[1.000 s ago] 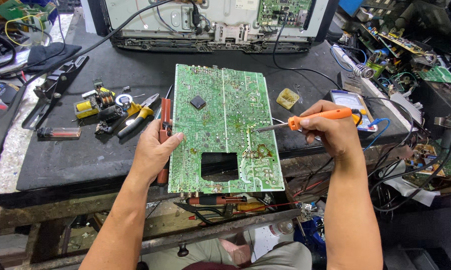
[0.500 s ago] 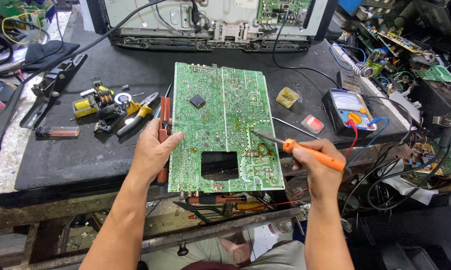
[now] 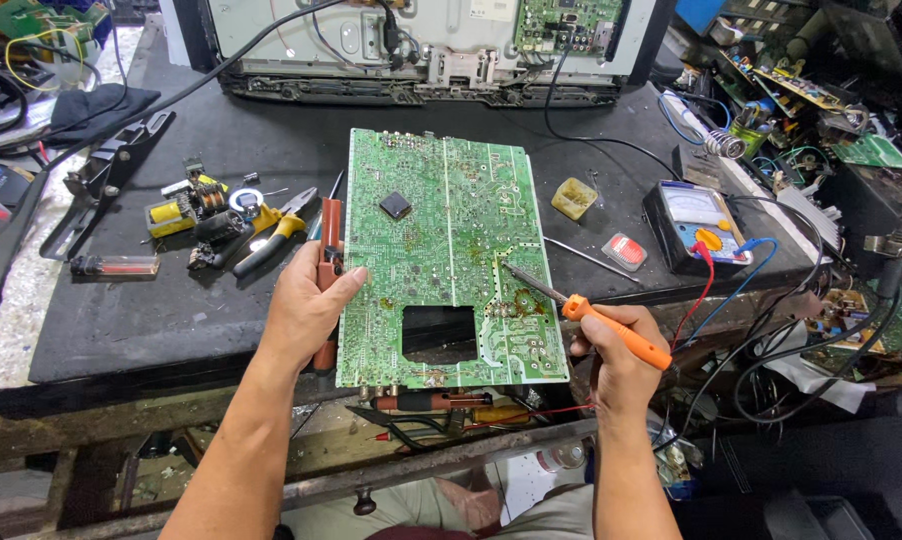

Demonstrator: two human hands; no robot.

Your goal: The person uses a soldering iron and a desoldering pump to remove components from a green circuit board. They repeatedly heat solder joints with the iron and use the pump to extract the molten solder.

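A large green circuit board (image 3: 441, 230) with a rectangular cut-out lies solder side up on the black bench mat. My left hand (image 3: 306, 305) rests on its left edge, thumb on the board, fingers over a reddish-brown tool (image 3: 328, 235) beside it. My right hand (image 3: 619, 355) grips an orange-handled soldering iron (image 3: 611, 330). Its metal tip touches the board near the lower right, by some brownish solder joints. A small black chip (image 3: 395, 205) sits on the board's upper half.
Yellow-handled pliers (image 3: 276, 235), a coil part (image 3: 186, 205) and a lighter (image 3: 114, 265) lie left of the board. A flux tin (image 3: 574, 198) and an analogue multimeter (image 3: 696, 225) with red and blue leads sit to the right. An opened TV chassis (image 3: 421, 40) stands behind.
My right hand swung the soldering iron down from above the board's right side and brought its tip onto the lower right of the board. The left hand stayed on the board's edge.
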